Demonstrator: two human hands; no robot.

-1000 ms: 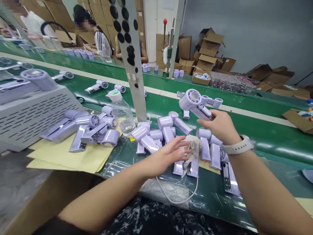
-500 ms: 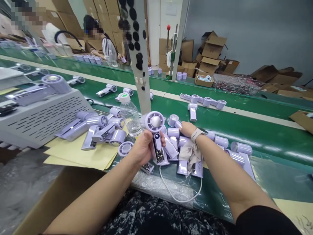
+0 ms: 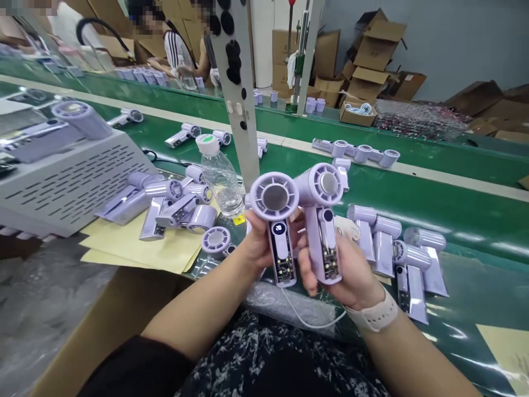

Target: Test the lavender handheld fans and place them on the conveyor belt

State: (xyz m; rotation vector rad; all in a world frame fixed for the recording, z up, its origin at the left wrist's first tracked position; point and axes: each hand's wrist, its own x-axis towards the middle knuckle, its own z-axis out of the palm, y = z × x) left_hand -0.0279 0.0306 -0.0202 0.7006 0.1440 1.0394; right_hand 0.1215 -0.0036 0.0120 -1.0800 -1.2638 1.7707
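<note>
My left hand [image 3: 259,241] grips a lilac handheld fan [image 3: 282,245] upright, its round head facing me. Its small display is lit, the circuit board below lies bare, and a white cable [image 3: 303,321] runs from its base. Close beside it, my right hand [image 3: 349,267] is closed around a second lilac handheld fan [image 3: 318,237], also with an exposed board and no lit digits. To the right of that hand lie several similar fans [image 3: 382,251]. A loose round fan part [image 3: 216,239] rests left of my left hand.
A water bottle [image 3: 221,182] stands behind my left hand, by a metal post [image 3: 243,110]. More fans [image 3: 165,207] are piled on yellow paper [image 3: 136,248] next to a slotted metal box [image 3: 82,182]. Fans lie along the green conveyor belt [image 3: 433,190]. Co-workers [image 3: 176,47] sit across it.
My right hand has picked up a fan from the bench and brought it beside the one in my left hand. The view has shifted slightly; the left hand keeps its fan.
</note>
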